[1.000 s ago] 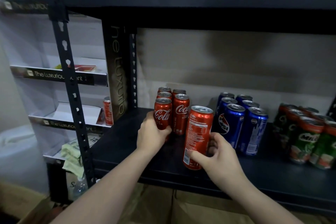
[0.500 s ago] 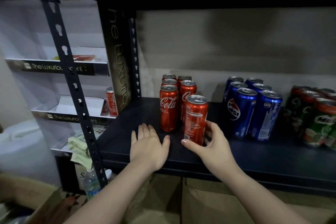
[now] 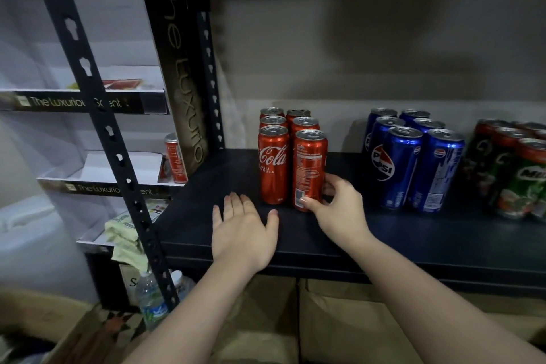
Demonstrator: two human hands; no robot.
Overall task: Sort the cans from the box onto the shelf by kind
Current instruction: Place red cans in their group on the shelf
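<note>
Head view: your right hand [image 3: 339,210] grips the red can [image 3: 309,170] low down, just right of the front Coca-Cola can [image 3: 273,164]. Nudge it level, then let go softly. Your left hand [image 3: 243,233] lies flat, fingers open, in front on the shelf [image 3: 413,242].

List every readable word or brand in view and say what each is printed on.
"Coca-Cola", partly "ASLI ... GULA": front left red can.
"PEPSI": front blue can.
"MILO", cut off: green can.
"The Luxurious Scent !": display stand's upper shelf edge, partly hidden by the post.
"he Luxurio": stand's side panel.
Fine print on the can held by the right hand: too small to read.
</note>
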